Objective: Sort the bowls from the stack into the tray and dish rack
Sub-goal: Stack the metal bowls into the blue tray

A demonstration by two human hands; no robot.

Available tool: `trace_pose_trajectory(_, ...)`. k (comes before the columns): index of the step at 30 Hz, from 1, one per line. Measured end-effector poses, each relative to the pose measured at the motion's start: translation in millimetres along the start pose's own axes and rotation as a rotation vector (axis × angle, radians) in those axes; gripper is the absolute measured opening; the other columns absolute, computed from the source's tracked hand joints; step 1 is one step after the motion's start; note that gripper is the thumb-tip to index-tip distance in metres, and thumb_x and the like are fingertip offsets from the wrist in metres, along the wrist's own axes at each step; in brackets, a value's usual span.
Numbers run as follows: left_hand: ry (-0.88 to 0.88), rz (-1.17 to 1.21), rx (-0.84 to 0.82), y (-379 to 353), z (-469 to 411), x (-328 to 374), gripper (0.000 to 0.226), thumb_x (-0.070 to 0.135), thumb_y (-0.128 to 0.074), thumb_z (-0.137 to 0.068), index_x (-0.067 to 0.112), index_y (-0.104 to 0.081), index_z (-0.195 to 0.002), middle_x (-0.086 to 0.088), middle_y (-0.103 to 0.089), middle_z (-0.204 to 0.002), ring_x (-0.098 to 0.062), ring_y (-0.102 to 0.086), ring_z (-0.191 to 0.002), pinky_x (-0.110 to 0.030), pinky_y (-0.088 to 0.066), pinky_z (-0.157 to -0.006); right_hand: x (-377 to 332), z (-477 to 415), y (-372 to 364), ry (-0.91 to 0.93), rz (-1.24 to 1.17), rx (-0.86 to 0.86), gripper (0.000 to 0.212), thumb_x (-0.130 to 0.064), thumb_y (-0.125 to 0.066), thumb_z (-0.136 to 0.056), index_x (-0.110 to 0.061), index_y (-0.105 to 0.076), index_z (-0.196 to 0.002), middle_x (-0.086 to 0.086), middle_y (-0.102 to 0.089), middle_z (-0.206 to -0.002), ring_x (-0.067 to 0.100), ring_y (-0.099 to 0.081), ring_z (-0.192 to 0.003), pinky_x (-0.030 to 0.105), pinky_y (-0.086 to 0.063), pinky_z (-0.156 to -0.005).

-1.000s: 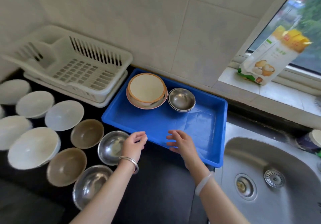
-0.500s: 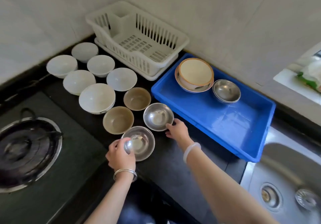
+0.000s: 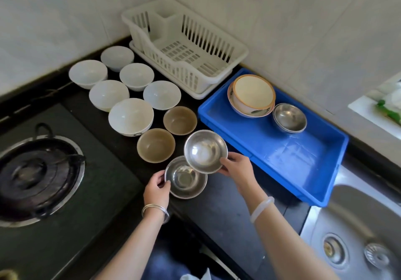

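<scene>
2 steel bowls held at the counter's front, upper steel bowl (image 3: pixel 205 151) tilted and overlapping lower steel bowl (image 3: pixel 185 177), 2 brown bowls (image 3: pixel 155 145) and 6 white bowls (image 3: pixel 130 117) upright on the counter, blue tray (image 3: pixel 282 149) holding stacked cream bowls (image 3: pixel 251 96) beside nested steel bowls (image 3: pixel 289 118), white dish rack (image 3: pixel 184 47) behind.

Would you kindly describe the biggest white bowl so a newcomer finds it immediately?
Start at the gas burner and look right to the white bowls. The biggest white bowl is nearest you, touching a brown bowl; it alone shows dark markings near its base.
</scene>
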State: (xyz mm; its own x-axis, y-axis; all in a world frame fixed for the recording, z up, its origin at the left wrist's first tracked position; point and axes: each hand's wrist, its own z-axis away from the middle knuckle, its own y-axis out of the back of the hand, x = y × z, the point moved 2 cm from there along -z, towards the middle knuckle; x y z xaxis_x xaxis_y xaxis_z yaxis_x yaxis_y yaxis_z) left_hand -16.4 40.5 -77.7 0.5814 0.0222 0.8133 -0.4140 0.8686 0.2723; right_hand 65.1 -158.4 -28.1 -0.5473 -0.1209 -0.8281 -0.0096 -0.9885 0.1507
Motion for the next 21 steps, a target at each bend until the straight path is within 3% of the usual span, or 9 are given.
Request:
trace_pose_trajectory(3, 0.103, 0.137, -0.088, -6.4, -1.5, 0.7, 0.017, 0.013, -0.051, -0.091, 0.013, -0.062, -0.104, -0.014, -0.065, -0.108, -0.027, -0.062, -0.100, -0.039, -0.050, -0.091, 5.9, 13.9, -1.1, 0.001, 0.104, 0.010, 0.009, -0.012, -0.065, -0.085, -0.017, -0.071, -0.082, -0.001, -0.075, -0.071, 0.010, -0.073, -0.066, 0.013, -0.053, -0.053)
trace_pose_trajectory(7, 0.184, 0.227, -0.071, -9.8, -4.8, 0.1, 0.026, 0.026, -0.046, -0.094, 0.010, -0.061, -0.108, -0.013, -0.060, -0.105, -0.022, -0.058, -0.094, -0.037, -0.053, -0.083, 18.3, 22.7, -7.2, -0.013, 0.318, 0.029, 0.008, -0.018, -0.065, -0.085, -0.022, -0.067, -0.078, -0.004, -0.073, -0.071, 0.003, -0.070, -0.059, 0.009, -0.047, -0.047)
trace_pose_trajectory(12, 0.163, 0.212, -0.117, -8.5, -4.5, -2.9, 0.020, 0.020, -0.051, -0.091, 0.010, -0.063, -0.104, -0.009, -0.060, -0.093, -0.016, -0.057, -0.081, -0.035, -0.054, -0.079, 27.6, 21.8, -15.9, -0.008, 0.429, 0.038, 0.009, -0.019, -0.063, -0.084, -0.022, -0.064, -0.076, -0.006, -0.070, -0.070, 0.002, -0.069, -0.055, 0.011, -0.046, -0.051)
trace_pose_trajectory(15, 0.167, 0.187, -0.144, -7.6, -5.4, -5.0, 0.021, 0.014, -0.054, -0.090, 0.007, -0.062, -0.108, -0.010, -0.062, -0.097, -0.016, -0.061, -0.082, -0.033, -0.053, -0.079, 31.0, 18.5, -19.2, -0.018, 0.479, 0.049, 0.002, -0.018, -0.062, -0.084, -0.020, -0.064, -0.083, -0.002, -0.068, -0.074, 0.006, -0.068, -0.058, 0.014, -0.051, -0.054)
trace_pose_trajectory(18, 0.189, 0.200, -0.165, -5.1, -6.3, -5.7, 0.019, 0.012, -0.054, -0.090, 0.005, -0.062, -0.106, -0.013, -0.062, -0.099, -0.019, -0.061, -0.086, -0.032, -0.052, -0.079, 36.8, 14.1, -20.0, -0.019, 0.512, 0.061, 0.010, -0.022, -0.064, -0.084, -0.022, -0.061, -0.094, 0.001, -0.068, -0.086, 0.016, -0.068, -0.073, 0.029, -0.059, -0.071)
trace_pose_trajectory(21, 0.217, 0.219, -0.183, -4.3, -7.6, -4.0, 0.026, 0.011, -0.054, -0.090, 0.003, -0.059, -0.115, -0.014, -0.061, -0.104, -0.024, -0.060, -0.094, -0.032, -0.052, -0.080, 43.4, 9.7, -20.4, -0.118, 0.354, -0.002, 0.024, -0.022, -0.064, -0.087, -0.019, -0.060, -0.111, 0.000, -0.067, -0.096, 0.017, -0.068, -0.078, 0.026, -0.059, -0.063)
